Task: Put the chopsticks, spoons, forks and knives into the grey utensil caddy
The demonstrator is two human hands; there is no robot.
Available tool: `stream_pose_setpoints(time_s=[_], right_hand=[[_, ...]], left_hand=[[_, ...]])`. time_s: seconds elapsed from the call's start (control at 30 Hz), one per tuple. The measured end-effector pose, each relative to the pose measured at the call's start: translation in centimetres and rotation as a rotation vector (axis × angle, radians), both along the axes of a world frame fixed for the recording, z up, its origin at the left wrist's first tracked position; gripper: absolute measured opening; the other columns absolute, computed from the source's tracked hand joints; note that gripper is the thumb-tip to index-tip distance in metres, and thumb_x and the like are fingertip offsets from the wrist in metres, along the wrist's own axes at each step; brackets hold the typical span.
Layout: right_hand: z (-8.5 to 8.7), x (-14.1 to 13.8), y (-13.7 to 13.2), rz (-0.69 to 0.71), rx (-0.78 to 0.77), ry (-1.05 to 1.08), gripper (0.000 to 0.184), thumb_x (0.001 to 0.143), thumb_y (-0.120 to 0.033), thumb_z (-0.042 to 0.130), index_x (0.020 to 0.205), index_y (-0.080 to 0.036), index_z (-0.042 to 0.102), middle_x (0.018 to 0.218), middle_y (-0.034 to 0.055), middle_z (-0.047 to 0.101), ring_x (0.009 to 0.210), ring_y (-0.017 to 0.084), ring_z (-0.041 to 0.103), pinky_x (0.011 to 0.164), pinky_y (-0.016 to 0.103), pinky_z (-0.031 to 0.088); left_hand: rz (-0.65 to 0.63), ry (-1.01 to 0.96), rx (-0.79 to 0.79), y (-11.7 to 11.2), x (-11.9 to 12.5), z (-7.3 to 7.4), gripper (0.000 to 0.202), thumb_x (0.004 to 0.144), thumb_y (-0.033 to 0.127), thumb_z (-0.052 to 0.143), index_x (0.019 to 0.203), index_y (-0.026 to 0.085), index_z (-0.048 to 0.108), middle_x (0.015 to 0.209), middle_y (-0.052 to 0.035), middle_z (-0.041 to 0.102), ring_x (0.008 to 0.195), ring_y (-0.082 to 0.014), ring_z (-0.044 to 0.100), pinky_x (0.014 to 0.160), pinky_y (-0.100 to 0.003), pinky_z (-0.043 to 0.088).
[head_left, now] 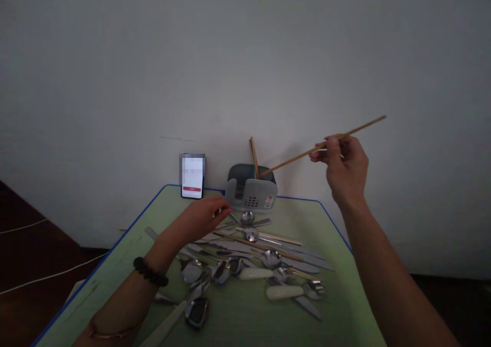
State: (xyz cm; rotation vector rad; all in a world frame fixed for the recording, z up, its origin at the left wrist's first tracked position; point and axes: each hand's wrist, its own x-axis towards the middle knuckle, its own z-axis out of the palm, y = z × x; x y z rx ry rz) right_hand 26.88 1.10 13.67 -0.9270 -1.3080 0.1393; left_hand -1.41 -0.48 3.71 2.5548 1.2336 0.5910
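Observation:
My right hand (345, 165) is raised at the right and pinches a long wooden chopstick (303, 155), whose lower tip reaches into the grey cutlery holder (251, 191) at the back of the table. Another chopstick (254, 157) stands in that holder. My left hand (207, 214), with a dark bead bracelet on the wrist, reaches over the pile of spoons, knives and chopsticks (253, 257); its fingers are pinched on the handle of a metal utensil (235, 217) beside the holder.
A phone (192, 176) with a lit screen leans against the white wall at the back left. The green table (337, 306) has a blue edge. White cables (49, 275) lie on the dark floor at left.

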Motion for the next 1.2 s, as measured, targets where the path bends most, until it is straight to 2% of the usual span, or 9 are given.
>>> stream_pose_setpoints(time_s=[0.17, 0.33, 0.5, 0.73, 0.87, 0.93, 1.03, 1.1, 1.2], right_hand=[[0.2, -1.8, 4.0, -0.055, -0.203, -0.44, 0.015, 0.086, -0.031, 0.053, 0.086, -0.017, 0.057, 0.075, 0.003, 0.065, 0.057, 0.012, 0.064, 0.055, 0.023, 0.05], [-1.5, -3.2, 7.1, -0.038, -0.529, -0.863, 0.015, 0.088, -0.024, 0.052, 0.083, -0.014, 0.062, 0.076, 0.0069, 0.07, 0.064, 0.014, 0.066, 0.064, 0.024, 0.048], [-2.6, -4.2, 8.4, -0.008, -0.615, -1.025, 0.013, 0.083, -0.024, 0.059, 0.08, -0.015, 0.068, 0.078, 0.0058, 0.072, 0.07, 0.015, 0.065, 0.068, 0.023, 0.046], [-2.0, -5.1, 8.9, -0.132, -0.714, -1.166, 0.017, 0.08, -0.026, 0.061, 0.076, -0.013, 0.071, 0.077, 0.0128, 0.071, 0.075, 0.02, 0.064, 0.066, 0.026, 0.042], [-2.6, -4.7, 7.1, -0.222, -0.699, -1.146, 0.031, 0.087, -0.038, 0.05, 0.085, -0.014, 0.069, 0.085, 0.014, 0.07, 0.079, 0.022, 0.063, 0.067, 0.028, 0.042], [-3.8, -4.4, 5.1, -0.253, -0.627, -1.041, 0.034, 0.09, -0.039, 0.043, 0.09, -0.016, 0.067, 0.087, 0.0113, 0.069, 0.078, 0.02, 0.062, 0.068, 0.028, 0.042], [-6.6, -4.1, 1.3, -0.276, -0.437, -0.779, 0.029, 0.089, -0.035, 0.044, 0.101, -0.015, 0.062, 0.09, 0.0096, 0.066, 0.078, 0.02, 0.06, 0.072, 0.03, 0.044], [-8.4, -4.0, -1.2, -0.175, -0.456, -0.75, 0.027, 0.087, -0.032, 0.046, 0.102, -0.015, 0.06, 0.085, 0.0087, 0.064, 0.077, 0.02, 0.059, 0.073, 0.031, 0.045], [-10.2, -3.6, -3.8, 0.092, -0.66, -0.881, 0.024, 0.086, -0.028, 0.048, 0.101, -0.015, 0.062, 0.091, 0.0099, 0.064, 0.08, 0.02, 0.059, 0.074, 0.031, 0.045]], left_hand=[[-0.001, -0.088, 0.073, 0.6, -0.2, -1.2, 0.025, 0.09, 0.033, 0.042, 0.107, 0.021, 0.057, 0.115, -0.0071, 0.054, 0.091, -0.0173, 0.059, 0.084, -0.032, 0.048], [-0.015, -0.113, 0.066, 0.9, -0.3, -1.7, 0.025, 0.089, 0.032, 0.044, 0.108, 0.021, 0.057, 0.117, -0.0077, 0.052, 0.093, -0.0175, 0.06, 0.086, -0.033, 0.049], [-0.019, -0.065, -0.034, 0.9, -0.4, -1.5, 0.025, 0.09, 0.032, 0.042, 0.105, 0.019, 0.057, 0.118, -0.0086, 0.053, 0.096, -0.0184, 0.059, 0.089, -0.035, 0.047], [-0.04, -0.022, -0.127, 0.4, 0.0, -1.0, 0.025, 0.091, 0.03, 0.04, 0.103, 0.018, 0.058, 0.113, -0.0083, 0.056, 0.099, -0.0196, 0.057, 0.091, -0.034, 0.044], [-0.045, 0.05, -0.219, 0.2, 0.0, -1.6, 0.025, 0.089, 0.029, 0.043, 0.106, 0.019, 0.058, 0.115, -0.0078, 0.057, 0.099, -0.0197, 0.058, 0.09, -0.033, 0.044], [-0.054, 0.125, -0.289, 0.1, -0.2, -2.0, 0.025, 0.087, 0.028, 0.046, 0.106, 0.018, 0.059, 0.114, -0.0086, 0.058, 0.099, -0.0214, 0.058, 0.088, -0.033, 0.045], [-0.063, 0.238, -0.381, 0.0, -0.3, -2.5, 0.027, 0.083, 0.027, 0.05, 0.104, 0.017, 0.062, 0.11, -0.0107, 0.061, 0.096, -0.0246, 0.06, 0.086, -0.036, 0.046], [-0.049, 0.279, -0.409, -0.2, -0.2, -2.7, 0.029, 0.081, 0.029, 0.053, 0.106, 0.017, 0.062, 0.109, -0.0113, 0.061, 0.095, -0.0259, 0.06, 0.084, -0.038, 0.046], [-0.038, 0.306, -0.408, -0.3, 0.0, -2.7, 0.034, 0.079, 0.032, 0.055, 0.109, 0.018, 0.061, 0.111, -0.0112, 0.061, 0.095, -0.0265, 0.06, 0.083, -0.038, 0.046]])
